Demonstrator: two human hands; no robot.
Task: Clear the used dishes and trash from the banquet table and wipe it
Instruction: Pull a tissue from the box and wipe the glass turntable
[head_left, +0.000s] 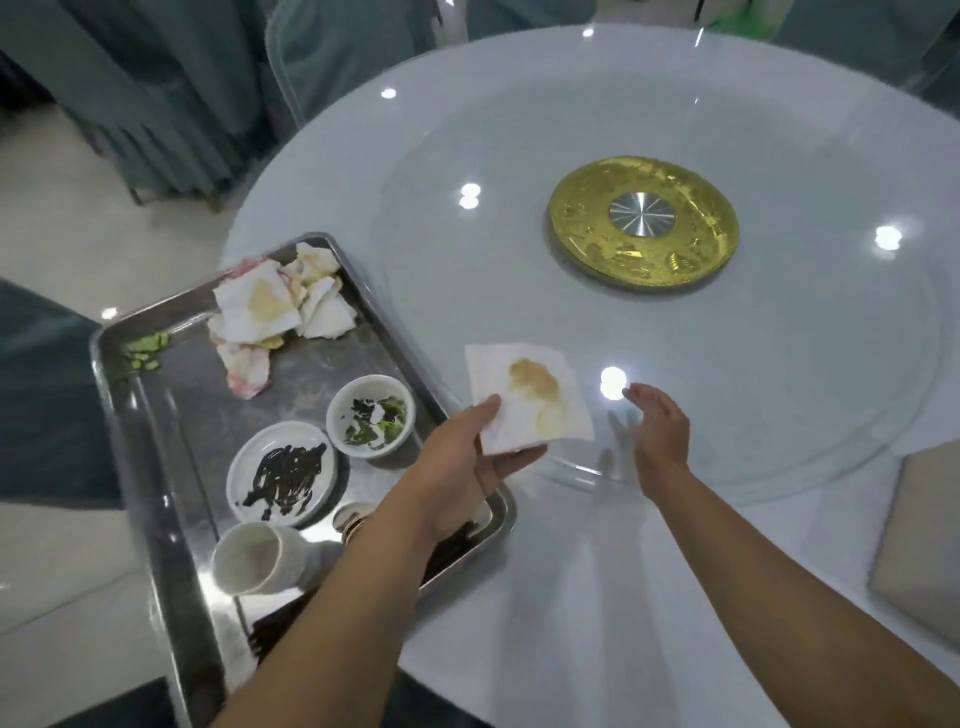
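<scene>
Left grip (462, 467) pinching stained napkin (530, 397) beside tray (156, 415); right grip (660, 431) empty, fingers straight, above surface (727, 364).

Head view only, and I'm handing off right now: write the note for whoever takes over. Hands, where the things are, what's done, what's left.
Left hand: pinches a stained napkin above the table edge, beside the tray.
Right hand: open, holds nothing, over the glass turntable.
Metal tray at the table's left edge holds crumpled used napkins, a small bowl with green scraps, a sauce-smeared saucer and a white cup; dark utensils lie partly hidden under the left arm.
Done: dishes and trash in view are on the tray.
Left: drop the held napkin on the tray, finish wiping, probably take the tray away.
</scene>
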